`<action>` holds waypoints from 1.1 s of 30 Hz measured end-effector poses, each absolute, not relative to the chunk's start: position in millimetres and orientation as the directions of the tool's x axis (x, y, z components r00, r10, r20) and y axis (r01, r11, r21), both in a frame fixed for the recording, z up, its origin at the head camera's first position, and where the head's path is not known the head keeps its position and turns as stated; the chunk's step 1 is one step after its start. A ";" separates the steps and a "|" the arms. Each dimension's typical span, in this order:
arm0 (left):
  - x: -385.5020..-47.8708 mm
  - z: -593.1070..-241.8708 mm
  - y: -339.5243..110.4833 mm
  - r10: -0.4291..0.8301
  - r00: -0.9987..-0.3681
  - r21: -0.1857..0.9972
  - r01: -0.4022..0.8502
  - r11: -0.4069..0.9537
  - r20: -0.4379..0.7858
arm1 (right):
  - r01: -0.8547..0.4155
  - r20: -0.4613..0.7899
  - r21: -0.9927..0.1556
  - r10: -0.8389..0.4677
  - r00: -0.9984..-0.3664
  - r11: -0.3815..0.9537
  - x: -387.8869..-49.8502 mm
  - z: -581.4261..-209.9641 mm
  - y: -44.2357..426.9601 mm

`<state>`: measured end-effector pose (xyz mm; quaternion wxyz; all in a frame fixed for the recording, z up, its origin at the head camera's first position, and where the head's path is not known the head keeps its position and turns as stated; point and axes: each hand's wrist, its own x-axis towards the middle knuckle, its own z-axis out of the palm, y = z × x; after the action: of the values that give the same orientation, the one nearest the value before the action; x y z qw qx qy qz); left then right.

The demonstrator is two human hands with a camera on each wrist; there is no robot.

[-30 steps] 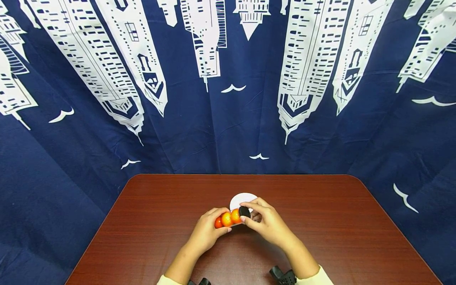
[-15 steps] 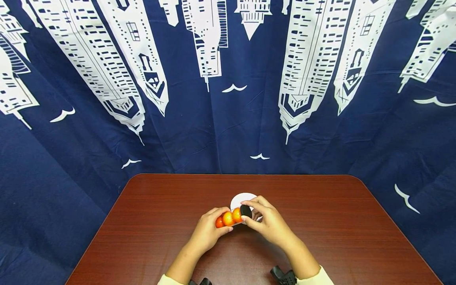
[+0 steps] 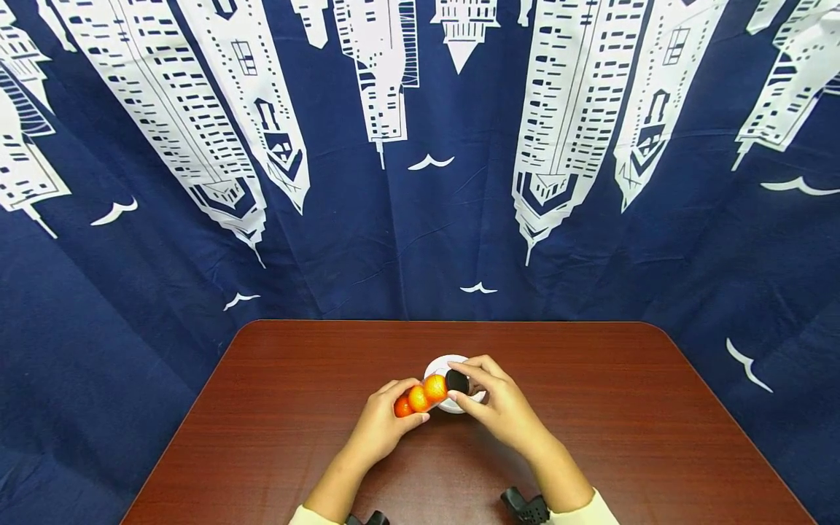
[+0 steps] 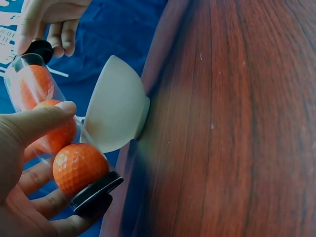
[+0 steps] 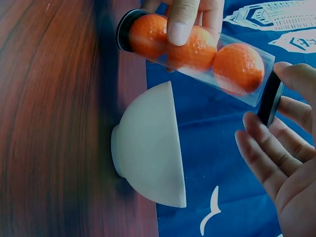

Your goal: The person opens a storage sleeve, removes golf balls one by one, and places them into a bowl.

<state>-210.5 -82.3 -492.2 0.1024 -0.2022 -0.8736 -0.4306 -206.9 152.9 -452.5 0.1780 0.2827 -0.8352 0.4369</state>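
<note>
My left hand (image 3: 383, 423) grips a clear plastic tube (image 5: 224, 47) between thumb and fingers. Three orange golf balls (image 5: 239, 69) sit in a row inside it, and a black end cap (image 4: 96, 192) covers its lower end. My right hand (image 3: 502, 401) pinches a second black cap (image 5: 270, 98) by its edges at the tube's upper end. In the right wrist view that cap stands tilted and slightly off the tube's rim. Both hands are above a white bowl (image 5: 150, 148), which stands upright on the table behind the tube.
The brown wooden table (image 3: 295, 379) carries the bowl near its middle. Behind it hangs a dark blue cloth (image 3: 354, 240) printed with white buildings and birds. Black wrist devices (image 3: 525, 507) show at the frame's lower edge.
My right hand has drawn the black cap slightly right and up, away from the tube's end. The tube has tilted a little, its right end rising, and more of the bowl shows.
</note>
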 end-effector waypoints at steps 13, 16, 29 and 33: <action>-215.4 -488.1 -90.1 0.175 -0.952 0.818 0.306 0.487 0.252 | -0.588 0.554 -0.569 -0.261 -0.791 0.575 -211.3 -450.7 161.6; -216.5 -487.9 -91.3 0.159 -0.960 0.834 0.280 0.474 0.232 | -0.556 0.537 -0.568 -0.238 -0.809 0.607 -212.6 -450.6 167.6; -221.7 -491.4 -96.0 0.103 -0.978 0.888 0.207 0.410 0.180 | -0.385 0.448 -0.579 -0.114 -0.887 0.719 -218.5 -463.2 195.1; -223.2 -492.4 -97.5 0.108 -0.980 0.898 0.196 0.393 0.166 | -0.350 0.417 -0.584 -0.099 -0.903 0.733 -221.8 -468.7 203.4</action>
<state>-223.2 -97.5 -492.4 0.0405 -0.0910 -0.8337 -0.5432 -221.8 203.4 -468.7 0.1822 0.1228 -0.9127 0.3444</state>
